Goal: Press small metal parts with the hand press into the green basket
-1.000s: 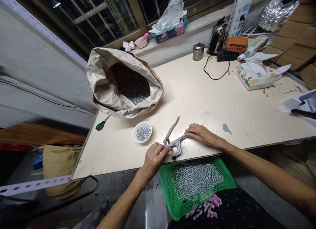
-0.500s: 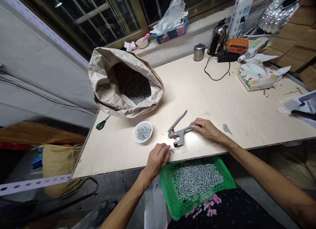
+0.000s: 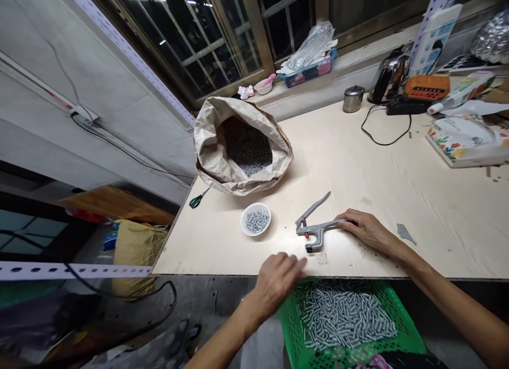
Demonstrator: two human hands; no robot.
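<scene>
- Right hand (image 3: 365, 229) grasps 1 handle of the pliers (image 3: 320, 231) on the table (image 3: 222, 247), near the bowl (image 3: 255, 220).
- Left hand (image 3: 279, 278) is near the basket (image 3: 409, 326) — whether it holds anything, I cannot tell.

Orange block-shaped plastic pack (image 3: 427, 86): "20V", upside down; smaller print beside it unreadable.
Tall white plastic package with blue print (image 3: 436, 40): lettering too small to read.
</scene>
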